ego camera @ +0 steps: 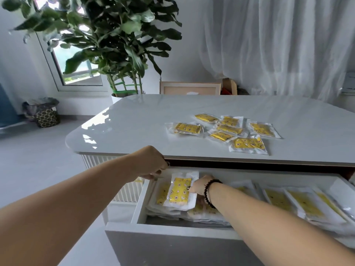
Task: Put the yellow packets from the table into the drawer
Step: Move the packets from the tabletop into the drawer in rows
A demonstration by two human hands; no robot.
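Head view, step: the right hand (199, 186) pinches a yellow packet (180, 191) by its right edge, low over the stack at the drawer's (140, 206) left end. Best laid flat and square, I'd say, so the pile won't slide.
Left hand (153, 164): fingers curled at the drawer's far left corner; I cannot tell what they hold.
Table (134, 121): seven packets (228, 129) wait, well apart from the drawer.
Materials: glossy, crinkly clear wrappers, flat and slippery-looking; polished pale tabletop; smooth white drawer walls.
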